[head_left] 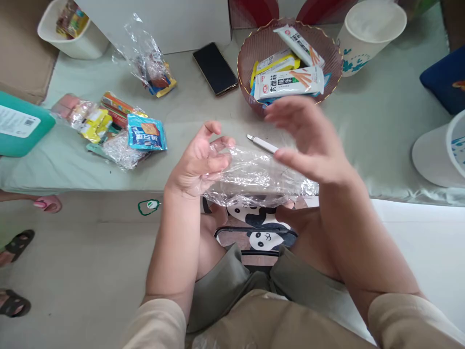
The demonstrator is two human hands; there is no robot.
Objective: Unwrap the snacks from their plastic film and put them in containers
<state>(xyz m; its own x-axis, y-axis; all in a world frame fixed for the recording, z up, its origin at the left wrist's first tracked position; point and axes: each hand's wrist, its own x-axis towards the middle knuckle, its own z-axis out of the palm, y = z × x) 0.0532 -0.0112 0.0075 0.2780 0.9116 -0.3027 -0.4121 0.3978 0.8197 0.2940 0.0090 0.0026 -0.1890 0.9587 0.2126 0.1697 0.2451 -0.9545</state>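
A crinkled clear plastic bag (pixel 261 172) stretches in front of me at the edge of the cloth-covered table. My left hand (pixel 203 162) grips its left end, thumb and fingers closed on the film. Above the bag's right side, my right hand (pixel 308 138) is raised with thumb and fingers apart, slightly blurred; nothing shows in it. A white utility knife (pixel 262 144) lies on the cloth just beyond the bag, its right end near my right thumb. Behind that hand, a pink glass bowl (pixel 250 48) with a gold scalloped rim holds several wrapped snacks (pixel 290 82).
A black phone (pixel 215 69) lies left of the bowl. Packaged snacks (pixel 147 133) are heaped on the left, with a clear bag of snacks (pixel 152 68) behind them. White paper-cup-like containers (pixel 374 24) stand on the right. A teal container (pixel 22 126) is at the far left.
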